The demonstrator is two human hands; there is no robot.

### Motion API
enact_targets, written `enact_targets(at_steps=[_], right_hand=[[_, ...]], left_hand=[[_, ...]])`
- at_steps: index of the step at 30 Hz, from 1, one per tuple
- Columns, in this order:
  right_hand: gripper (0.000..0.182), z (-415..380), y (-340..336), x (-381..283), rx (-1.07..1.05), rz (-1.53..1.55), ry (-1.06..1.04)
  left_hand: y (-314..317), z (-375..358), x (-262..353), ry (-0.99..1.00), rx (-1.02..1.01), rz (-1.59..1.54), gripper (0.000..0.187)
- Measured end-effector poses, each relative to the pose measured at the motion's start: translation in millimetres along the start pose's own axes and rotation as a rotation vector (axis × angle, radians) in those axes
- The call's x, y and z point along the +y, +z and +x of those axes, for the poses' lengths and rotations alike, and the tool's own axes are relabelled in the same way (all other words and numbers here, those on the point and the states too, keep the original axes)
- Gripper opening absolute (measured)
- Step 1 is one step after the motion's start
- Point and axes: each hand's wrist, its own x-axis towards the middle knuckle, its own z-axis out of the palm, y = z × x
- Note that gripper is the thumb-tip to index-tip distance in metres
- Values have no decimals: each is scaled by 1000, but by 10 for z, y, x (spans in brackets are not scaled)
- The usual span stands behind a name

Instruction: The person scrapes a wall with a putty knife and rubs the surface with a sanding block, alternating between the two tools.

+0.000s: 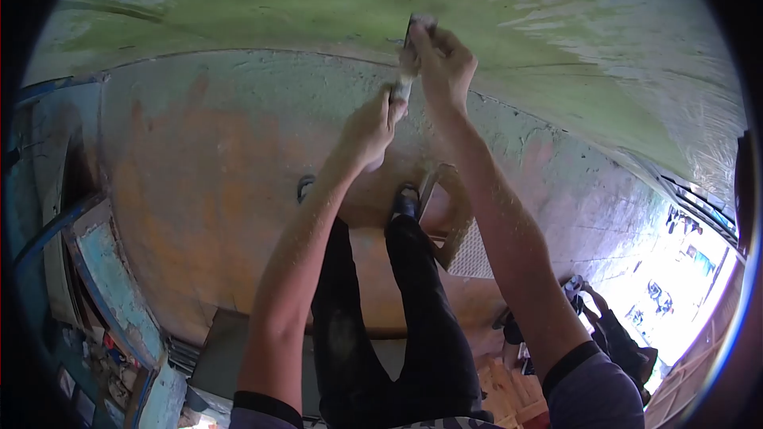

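My left hand (368, 131) is closed around the handle of a pale, smeared putty knife (404, 86), which points upward. Just above it, my right hand (447, 67) grips a small flat scraper (422, 21) with a dark edge and whitish smears. The two tools meet or overlap between my hands; blur hides whether they touch. Both hands are raised close beneath a green ceiling (334, 12) marked with whitish streaks. Pale dust or specks dot my forearms.
Behind my hands is a worn wall (199, 191) with green and orange patches. My shoes (406, 200) stand beside a wooden-framed chair (469, 250) with a woven panel. Another person (620, 342) is lower right, near a bright opening (675, 286). A blue-edged frame (111, 286) stands left.
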Motion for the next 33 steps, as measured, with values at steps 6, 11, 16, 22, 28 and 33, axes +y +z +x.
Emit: enact_targets(at_steps=[6, 11, 16, 22, 28, 33], right_hand=[[27, 152, 77, -707, 136, 160, -183], [29, 231, 26, -369, 137, 61, -112], [28, 235, 2, -554, 112, 100, -131], [30, 204, 67, -387, 171, 128, -40], [29, 220, 10, -696, 160, 237, -127], [30, 250, 3, -221, 154, -1, 20]], left_hand=[[-343, 314, 605, 75, 116, 65, 29], [-47, 393, 294, 59, 134, 63, 27], [-213, 307, 514, 54, 124, 30, 25], [-81, 336, 360, 60, 161, 19, 26], [-280, 254, 679, 70, 203, 25, 26], [35, 284, 121, 13, 168, 43, 26]])
